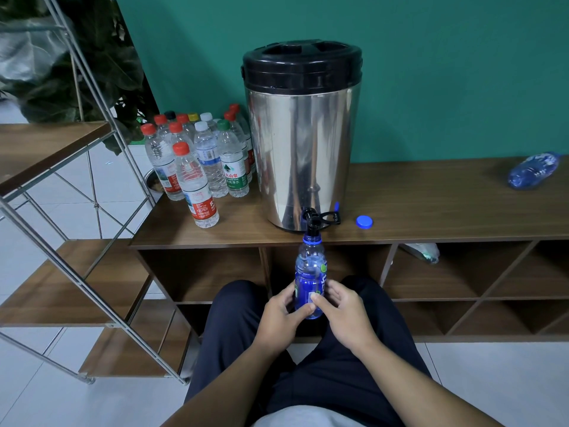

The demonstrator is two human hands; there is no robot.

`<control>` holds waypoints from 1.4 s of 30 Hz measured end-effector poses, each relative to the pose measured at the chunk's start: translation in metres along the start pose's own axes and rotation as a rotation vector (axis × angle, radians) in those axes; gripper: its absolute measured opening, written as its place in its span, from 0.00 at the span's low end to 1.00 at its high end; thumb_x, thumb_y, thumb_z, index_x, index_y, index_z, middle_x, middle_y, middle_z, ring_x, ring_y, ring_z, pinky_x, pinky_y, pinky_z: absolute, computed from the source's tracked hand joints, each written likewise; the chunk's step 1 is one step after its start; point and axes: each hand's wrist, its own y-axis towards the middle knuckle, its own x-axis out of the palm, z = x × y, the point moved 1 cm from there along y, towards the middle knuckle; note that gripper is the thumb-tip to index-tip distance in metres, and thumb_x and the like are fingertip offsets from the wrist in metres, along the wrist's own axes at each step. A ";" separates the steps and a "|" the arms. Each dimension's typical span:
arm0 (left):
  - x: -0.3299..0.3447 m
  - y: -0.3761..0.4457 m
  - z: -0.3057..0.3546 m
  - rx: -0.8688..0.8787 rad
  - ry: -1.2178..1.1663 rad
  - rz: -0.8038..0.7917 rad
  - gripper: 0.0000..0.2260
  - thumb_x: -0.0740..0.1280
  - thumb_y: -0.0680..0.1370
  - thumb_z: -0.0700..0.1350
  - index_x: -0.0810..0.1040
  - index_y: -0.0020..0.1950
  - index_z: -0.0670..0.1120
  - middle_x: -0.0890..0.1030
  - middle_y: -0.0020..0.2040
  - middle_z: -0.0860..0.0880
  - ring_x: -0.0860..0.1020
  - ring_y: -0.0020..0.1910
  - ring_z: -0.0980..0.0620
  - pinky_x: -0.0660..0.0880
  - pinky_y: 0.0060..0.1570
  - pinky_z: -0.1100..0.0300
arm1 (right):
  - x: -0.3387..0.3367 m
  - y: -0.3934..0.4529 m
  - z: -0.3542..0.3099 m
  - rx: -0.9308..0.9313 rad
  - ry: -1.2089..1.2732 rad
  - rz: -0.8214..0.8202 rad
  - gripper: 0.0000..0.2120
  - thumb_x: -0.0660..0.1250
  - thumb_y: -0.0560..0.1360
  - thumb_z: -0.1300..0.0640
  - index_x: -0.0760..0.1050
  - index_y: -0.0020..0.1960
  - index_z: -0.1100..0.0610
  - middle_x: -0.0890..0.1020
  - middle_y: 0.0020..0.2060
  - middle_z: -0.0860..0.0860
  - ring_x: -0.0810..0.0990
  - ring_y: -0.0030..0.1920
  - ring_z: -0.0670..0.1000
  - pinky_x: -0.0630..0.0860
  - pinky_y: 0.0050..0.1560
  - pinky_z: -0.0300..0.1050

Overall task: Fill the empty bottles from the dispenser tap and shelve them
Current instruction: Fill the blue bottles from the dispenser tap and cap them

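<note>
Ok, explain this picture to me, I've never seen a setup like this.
There is one picture, from a camera worn on a person's head, looking down at their own hands. The left hand and right hand hold a blue bottle upright, its mouth under the tap of a steel dispenser. The dispenser stands on a wooden counter. Beside it are capped clear bottles, a loose blue cap, and another blue bottle lying down.
</note>
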 end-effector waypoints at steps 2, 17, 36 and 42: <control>0.000 0.000 0.000 0.001 -0.002 0.005 0.21 0.74 0.85 0.39 0.81 0.78 0.52 0.87 0.69 0.52 0.84 0.71 0.50 0.79 0.75 0.43 | 0.000 0.000 0.000 0.004 -0.003 0.001 0.15 0.74 0.83 0.62 0.84 0.66 0.48 0.88 0.59 0.38 0.85 0.63 0.40 0.79 0.63 0.33; 0.000 0.000 -0.001 -0.016 -0.002 0.004 0.23 0.75 0.85 0.39 0.79 0.79 0.51 0.87 0.69 0.53 0.84 0.71 0.52 0.79 0.75 0.44 | 0.000 0.000 0.000 0.021 -0.004 0.008 0.15 0.74 0.83 0.61 0.83 0.66 0.45 0.88 0.59 0.35 0.84 0.63 0.37 0.77 0.60 0.29; 0.001 0.000 -0.002 -0.009 -0.013 0.001 0.22 0.74 0.85 0.38 0.80 0.79 0.50 0.87 0.70 0.51 0.84 0.71 0.50 0.79 0.75 0.43 | 0.000 -0.001 -0.001 0.015 -0.008 0.004 0.15 0.74 0.83 0.62 0.83 0.66 0.48 0.88 0.58 0.36 0.85 0.62 0.38 0.77 0.59 0.28; 0.000 0.000 -0.002 -0.007 -0.015 -0.003 0.22 0.74 0.85 0.38 0.79 0.79 0.51 0.87 0.69 0.51 0.84 0.70 0.50 0.79 0.74 0.45 | 0.000 0.000 -0.001 0.018 -0.010 0.010 0.15 0.74 0.83 0.64 0.83 0.64 0.48 0.88 0.57 0.33 0.85 0.61 0.36 0.76 0.58 0.27</control>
